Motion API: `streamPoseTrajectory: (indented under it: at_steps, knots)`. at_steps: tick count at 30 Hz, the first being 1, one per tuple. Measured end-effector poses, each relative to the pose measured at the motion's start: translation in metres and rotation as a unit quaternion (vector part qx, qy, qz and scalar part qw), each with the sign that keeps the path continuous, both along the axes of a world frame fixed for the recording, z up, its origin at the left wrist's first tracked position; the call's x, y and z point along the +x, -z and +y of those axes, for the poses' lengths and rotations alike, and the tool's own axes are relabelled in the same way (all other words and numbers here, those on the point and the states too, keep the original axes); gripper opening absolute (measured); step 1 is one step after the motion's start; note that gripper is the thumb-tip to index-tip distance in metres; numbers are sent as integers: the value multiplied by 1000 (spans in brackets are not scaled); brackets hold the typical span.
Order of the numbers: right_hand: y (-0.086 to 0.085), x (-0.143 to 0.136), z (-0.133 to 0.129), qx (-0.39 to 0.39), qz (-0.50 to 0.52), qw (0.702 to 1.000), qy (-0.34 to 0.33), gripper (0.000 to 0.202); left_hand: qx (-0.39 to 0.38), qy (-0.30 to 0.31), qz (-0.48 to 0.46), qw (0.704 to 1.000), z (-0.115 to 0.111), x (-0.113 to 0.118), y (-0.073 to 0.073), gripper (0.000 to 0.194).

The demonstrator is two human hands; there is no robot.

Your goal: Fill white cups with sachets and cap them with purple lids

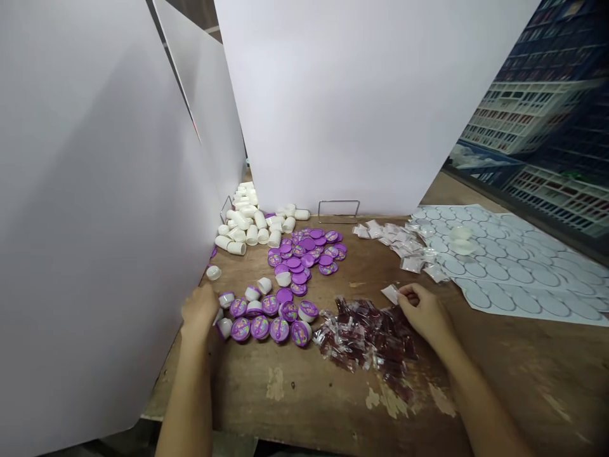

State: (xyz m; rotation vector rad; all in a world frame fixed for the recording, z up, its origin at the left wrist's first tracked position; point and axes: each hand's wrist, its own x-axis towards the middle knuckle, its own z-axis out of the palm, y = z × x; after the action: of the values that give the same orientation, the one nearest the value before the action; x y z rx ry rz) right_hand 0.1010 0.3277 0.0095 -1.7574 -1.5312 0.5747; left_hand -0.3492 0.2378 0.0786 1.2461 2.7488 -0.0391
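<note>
My right hand (421, 312) pinches a small white packet (391, 294) above the right edge of a heap of dark red clear packets (368, 336). At the far left, my left hand (200, 308) is beside the white panel, next to a group of white cups with purple lids (260, 326); its fingers are hidden from view. A lone white cup (214, 273) lies just behind it. Loose purple lids (307, 244) are spread in the middle, with stacked white cups (251, 222) behind them to the left.
White packets (401, 244) lie at the back right, beside sheets printed with ovals (514, 266). Tall white panels (342, 108) stand behind and at the left. A wire stand (338, 202) is at the rear panel's foot. Crates (533, 114) stand beyond the table's right side.
</note>
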Motion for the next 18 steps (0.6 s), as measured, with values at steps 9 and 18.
streamPoseTrajectory:
  at_steps: [9,18]
  knots:
    - [-21,-34,-15,71,174,982,-6,20,216,177,-8,960,-4,24,6,34]
    - [-45,-88,-47,90,211,969,-95,23,133,3,97,986,-4,45,-5,41]
